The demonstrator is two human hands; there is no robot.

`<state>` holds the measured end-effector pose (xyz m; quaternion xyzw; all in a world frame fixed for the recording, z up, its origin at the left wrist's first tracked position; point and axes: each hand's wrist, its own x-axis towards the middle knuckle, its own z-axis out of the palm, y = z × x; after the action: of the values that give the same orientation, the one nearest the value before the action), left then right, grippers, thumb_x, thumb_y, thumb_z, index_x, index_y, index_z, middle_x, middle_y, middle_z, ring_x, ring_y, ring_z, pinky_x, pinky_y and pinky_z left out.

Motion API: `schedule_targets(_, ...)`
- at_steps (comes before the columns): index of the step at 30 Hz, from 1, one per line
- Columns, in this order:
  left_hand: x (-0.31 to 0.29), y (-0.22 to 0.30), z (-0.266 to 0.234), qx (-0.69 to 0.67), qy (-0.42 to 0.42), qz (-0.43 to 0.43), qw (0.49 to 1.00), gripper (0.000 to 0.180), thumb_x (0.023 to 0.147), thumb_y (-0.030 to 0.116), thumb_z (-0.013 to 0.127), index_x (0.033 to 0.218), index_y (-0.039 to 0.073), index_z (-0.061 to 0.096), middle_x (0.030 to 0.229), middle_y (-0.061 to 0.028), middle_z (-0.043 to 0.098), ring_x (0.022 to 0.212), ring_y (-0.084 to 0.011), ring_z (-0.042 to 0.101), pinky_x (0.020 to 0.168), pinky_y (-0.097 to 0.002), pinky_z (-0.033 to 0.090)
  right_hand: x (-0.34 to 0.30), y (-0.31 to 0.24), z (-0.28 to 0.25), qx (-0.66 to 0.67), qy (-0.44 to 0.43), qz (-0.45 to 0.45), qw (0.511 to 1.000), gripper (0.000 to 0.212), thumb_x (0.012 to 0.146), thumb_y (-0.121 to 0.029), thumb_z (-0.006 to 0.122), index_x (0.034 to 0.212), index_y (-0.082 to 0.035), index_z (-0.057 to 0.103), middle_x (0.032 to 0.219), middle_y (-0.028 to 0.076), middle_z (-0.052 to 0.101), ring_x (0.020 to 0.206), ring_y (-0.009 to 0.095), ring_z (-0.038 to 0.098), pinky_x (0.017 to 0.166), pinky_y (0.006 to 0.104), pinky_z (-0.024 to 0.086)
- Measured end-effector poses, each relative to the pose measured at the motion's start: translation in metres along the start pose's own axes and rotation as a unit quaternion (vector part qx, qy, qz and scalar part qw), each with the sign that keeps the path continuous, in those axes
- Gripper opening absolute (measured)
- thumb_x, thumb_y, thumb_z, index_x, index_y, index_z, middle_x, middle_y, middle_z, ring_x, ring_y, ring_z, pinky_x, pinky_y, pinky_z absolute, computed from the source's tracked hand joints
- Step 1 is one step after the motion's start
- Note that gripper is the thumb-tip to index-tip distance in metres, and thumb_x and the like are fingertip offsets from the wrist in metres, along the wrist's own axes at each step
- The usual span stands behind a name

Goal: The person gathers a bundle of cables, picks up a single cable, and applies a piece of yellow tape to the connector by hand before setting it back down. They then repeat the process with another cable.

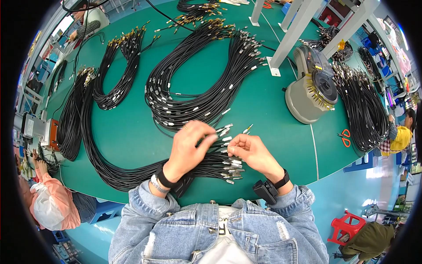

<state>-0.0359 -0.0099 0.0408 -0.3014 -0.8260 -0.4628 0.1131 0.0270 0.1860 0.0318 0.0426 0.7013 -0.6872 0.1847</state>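
Observation:
Just in front of me, a bundle of thin black cables curves across the table, its ends with white tags and metal connectors fanned out under my hands. My left hand is over the cables near these ends, fingers curled and thumb drawn toward the index finger; what they hold, if anything, is hidden. To its right, my right hand pinches a cable end between thumb and fingertips. Several loose tagged ends stick out between and beyond the two hands.
A large looped cable bundle lies beyond my hands, with a smaller loop to its left. At right stand a grey label-dispensing machine, orange-handled scissors and another cable bundle. White metal posts rise behind. People sit around the table.

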Motion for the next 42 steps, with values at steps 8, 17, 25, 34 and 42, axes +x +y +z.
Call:
schedule_targets(8, -0.024, 0.005, 0.008, -0.053, -0.125, -0.039, 0.990, 0.012, 0.072, 0.006, 0.072, 0.082, 0.003, 0.066, 0.075, -0.0050, 0.061, 0.069, -0.0201, 0.055, 0.062, -0.0309, 0.045, -0.001, 0.003, 0.004, 0.101, 0.004, -0.025, 0.995, 0.017, 0.090, -0.013, 0.057, 0.097, 0.002, 0.060, 0.083, 0.005, 0.064, 0.075, 0.009, 0.057, 0.068, 0.0222, 0.046)
schedule_targets(17, -0.029, 0.002, 0.019, -0.007, -0.093, 0.029, 0.995, 0.011, 0.070, 0.009, 0.073, 0.079, 0.005, 0.067, 0.075, -0.0043, 0.063, 0.068, -0.0209, 0.058, 0.061, -0.0310, 0.046, -0.005, 0.012, 0.004, 0.046, 0.071, 0.000, 0.996, 0.016, 0.089, -0.014, 0.059, 0.085, 0.001, 0.062, 0.072, 0.003, 0.061, 0.065, 0.007, 0.053, 0.059, 0.0212, 0.042)
schedule_targets(25, -0.034, 0.008, 0.029, 0.042, -0.034, 0.069, 0.996, 0.013, 0.068, 0.009, 0.075, 0.076, 0.005, 0.066, 0.070, -0.0047, 0.065, 0.064, -0.0214, 0.061, 0.059, -0.0317, 0.048, -0.008, 0.006, 0.014, 0.077, 0.111, 0.015, 0.991, 0.019, 0.088, -0.013, 0.060, 0.074, -0.001, 0.060, 0.063, 0.000, 0.057, 0.058, 0.005, 0.049, 0.054, 0.0200, 0.038)
schedule_targets(34, -0.037, 0.005, 0.034, 0.034, -0.001, 0.070, 0.997, 0.010, 0.072, 0.012, 0.073, 0.074, 0.006, 0.065, 0.068, -0.0031, 0.064, 0.062, -0.0191, 0.060, 0.058, -0.0312, 0.048, -0.010, 0.009, 0.015, 0.042, 0.115, -0.007, 0.992, 0.016, 0.088, -0.012, 0.060, 0.076, -0.001, 0.061, 0.065, 0.000, 0.059, 0.058, 0.005, 0.050, 0.055, 0.0198, 0.039)
schedule_targets(42, -0.036, 0.009, 0.035, 0.074, -0.015, 0.107, 0.991, 0.010, 0.072, 0.011, 0.072, 0.076, 0.006, 0.065, 0.068, -0.0028, 0.063, 0.065, -0.0183, 0.061, 0.058, -0.0302, 0.047, -0.009, 0.015, 0.013, 0.036, 0.110, -0.001, 0.993, 0.016, 0.088, -0.011, 0.060, 0.077, 0.000, 0.061, 0.065, 0.000, 0.059, 0.058, 0.005, 0.051, 0.054, 0.0203, 0.040)
